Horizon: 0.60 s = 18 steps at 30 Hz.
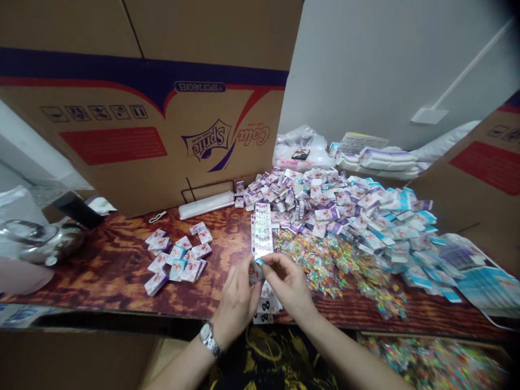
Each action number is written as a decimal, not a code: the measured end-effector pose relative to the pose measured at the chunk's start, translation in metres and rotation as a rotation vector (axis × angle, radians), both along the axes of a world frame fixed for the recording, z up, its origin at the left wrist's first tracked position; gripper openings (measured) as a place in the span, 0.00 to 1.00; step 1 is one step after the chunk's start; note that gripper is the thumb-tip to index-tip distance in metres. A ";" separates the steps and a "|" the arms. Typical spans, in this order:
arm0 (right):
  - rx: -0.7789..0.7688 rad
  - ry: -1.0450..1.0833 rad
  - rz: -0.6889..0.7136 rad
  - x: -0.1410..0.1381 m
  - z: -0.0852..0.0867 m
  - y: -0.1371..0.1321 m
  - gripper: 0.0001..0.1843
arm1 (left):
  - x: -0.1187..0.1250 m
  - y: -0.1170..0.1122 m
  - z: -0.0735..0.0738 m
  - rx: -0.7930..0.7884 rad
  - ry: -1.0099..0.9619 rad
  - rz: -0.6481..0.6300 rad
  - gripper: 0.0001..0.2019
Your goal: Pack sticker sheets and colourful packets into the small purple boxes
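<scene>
Between my two hands, near the table's front edge, is a small printed box (255,272) with a bit of light blue at its top. My left hand (236,292) has its fingers closed round the box's left side. The fingers of my right hand (289,284) pinch its upper right corner. Fingers cover much of the box. Under and beyond the hands lie sticker sheets (262,230) with rows of small colourful pictures. Just right of them spreads a heap of small clear packets of colourful candy (317,260).
Several small boxes (179,261) lie on the left of the brown table (109,260). Behind the candy rises a large pile of similar boxes (325,200). A big carton (142,135) stands at the back left, another carton (483,184) at right. A metal kettle (44,241) sits far left.
</scene>
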State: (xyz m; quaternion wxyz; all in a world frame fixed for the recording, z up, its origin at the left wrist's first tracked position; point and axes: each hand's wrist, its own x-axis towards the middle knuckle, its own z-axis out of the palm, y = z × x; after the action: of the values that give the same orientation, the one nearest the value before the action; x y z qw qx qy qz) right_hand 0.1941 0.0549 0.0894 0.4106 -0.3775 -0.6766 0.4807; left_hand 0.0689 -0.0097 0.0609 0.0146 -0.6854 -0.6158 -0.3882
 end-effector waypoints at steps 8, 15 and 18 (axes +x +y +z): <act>0.577 -0.183 0.005 0.003 -0.005 -0.015 0.19 | 0.001 0.000 -0.004 0.026 0.095 0.019 0.29; 0.490 -0.155 0.039 0.007 -0.012 -0.014 0.17 | -0.001 -0.004 -0.004 -0.018 0.036 -0.036 0.28; 0.330 -0.109 0.025 0.009 -0.011 -0.010 0.14 | -0.002 -0.004 -0.005 -0.017 0.045 -0.030 0.29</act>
State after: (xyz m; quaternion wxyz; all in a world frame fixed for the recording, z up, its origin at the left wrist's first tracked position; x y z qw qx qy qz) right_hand 0.2032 0.0453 0.0789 0.4238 -0.3220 -0.7723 0.3468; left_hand 0.0669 -0.0141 0.0561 0.0169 -0.7032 -0.6084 -0.3675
